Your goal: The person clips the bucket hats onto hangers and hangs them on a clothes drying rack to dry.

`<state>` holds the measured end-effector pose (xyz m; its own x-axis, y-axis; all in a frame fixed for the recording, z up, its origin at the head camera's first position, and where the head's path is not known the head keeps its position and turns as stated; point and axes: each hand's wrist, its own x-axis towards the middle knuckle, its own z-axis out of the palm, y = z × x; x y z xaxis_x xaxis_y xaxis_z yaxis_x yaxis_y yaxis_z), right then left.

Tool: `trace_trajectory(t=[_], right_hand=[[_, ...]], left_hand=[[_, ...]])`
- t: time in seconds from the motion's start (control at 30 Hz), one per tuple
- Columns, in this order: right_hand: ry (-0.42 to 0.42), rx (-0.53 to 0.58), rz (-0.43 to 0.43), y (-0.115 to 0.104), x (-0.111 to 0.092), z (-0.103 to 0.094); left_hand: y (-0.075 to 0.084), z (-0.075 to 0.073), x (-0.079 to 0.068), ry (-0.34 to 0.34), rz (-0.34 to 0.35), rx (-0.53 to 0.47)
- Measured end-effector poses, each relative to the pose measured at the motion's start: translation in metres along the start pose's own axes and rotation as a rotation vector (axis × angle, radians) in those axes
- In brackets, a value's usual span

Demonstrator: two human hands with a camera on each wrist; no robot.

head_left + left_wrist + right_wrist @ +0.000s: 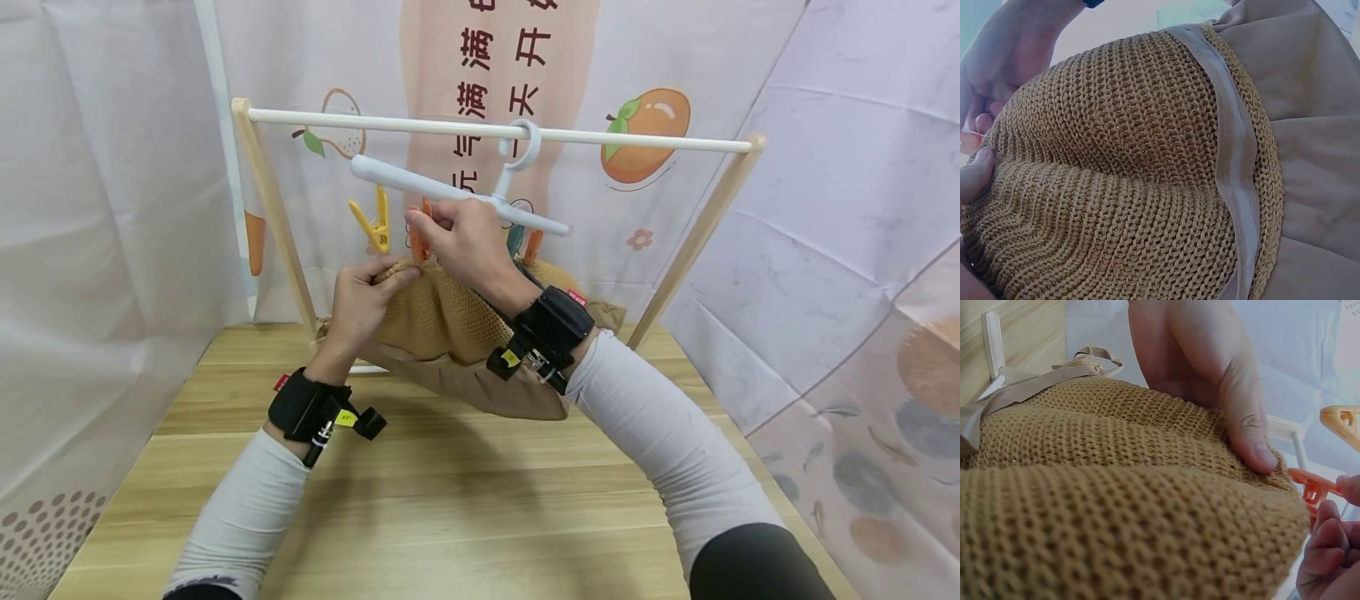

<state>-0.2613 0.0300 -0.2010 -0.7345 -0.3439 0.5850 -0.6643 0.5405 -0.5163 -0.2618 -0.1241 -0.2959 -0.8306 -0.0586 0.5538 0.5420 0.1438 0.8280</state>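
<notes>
A tan knitted hat (442,321) with a wide fabric brim (480,385) hangs beneath a pale blue clothes hanger (427,181). My left hand (362,304) pinches the knit at the upper left of the hat; in the right wrist view its thumb (1250,437) lies over the knit. Between thumb and fingers, my right hand (477,250) holds an orange clothespin (417,242), whose tip is right at the hat's edge beside the left fingertips. A yellow clothespin (378,225) is left of it. Behind the right wrist, a teal clothespin (515,239) and another orange clothespin (533,247) stand at the hat's top.
The hanger hooks over the white rod (390,125) of a rack with wooden posts (270,217) on both sides. Under it lies a wood-grain table (450,500). Printed curtains (112,208) enclose the back and sides.
</notes>
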Motion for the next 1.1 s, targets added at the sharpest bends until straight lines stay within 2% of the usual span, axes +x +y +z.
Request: trace_trajectory(t=[0.2, 0.3, 0.5, 0.7, 0.93, 1.1], right_hand=[[0.013, 0.011, -0.032, 0.002, -0.002, 0.000], [0.005, -0.003, -0.024, 0.003, -0.003, 0.000], [-0.043, -0.026, 0.041, 0.003, -0.004, 0.003], [-0.067, -0.009, 0.085, 0.004, -0.005, 0.004], [-0.077, 0.016, 0.126, 0.005, -0.005, 0.003], [-0.084, 0.017, 0.124, 0.007, -0.006, 0.002]], left_hand=[[0.005, -0.003, 0.003, 0.046, -0.059, 0.050], [0.007, -0.005, 0.007, 0.075, -0.085, 0.044], [0.005, -0.009, 0.012, 0.053, -0.116, 0.024], [0.003, -0.009, 0.011, 0.053, -0.107, 0.011], [0.005, -0.007, 0.010, 0.066, -0.056, 0.068], [0.004, -0.008, 0.010, 0.070, -0.060, 0.082]])
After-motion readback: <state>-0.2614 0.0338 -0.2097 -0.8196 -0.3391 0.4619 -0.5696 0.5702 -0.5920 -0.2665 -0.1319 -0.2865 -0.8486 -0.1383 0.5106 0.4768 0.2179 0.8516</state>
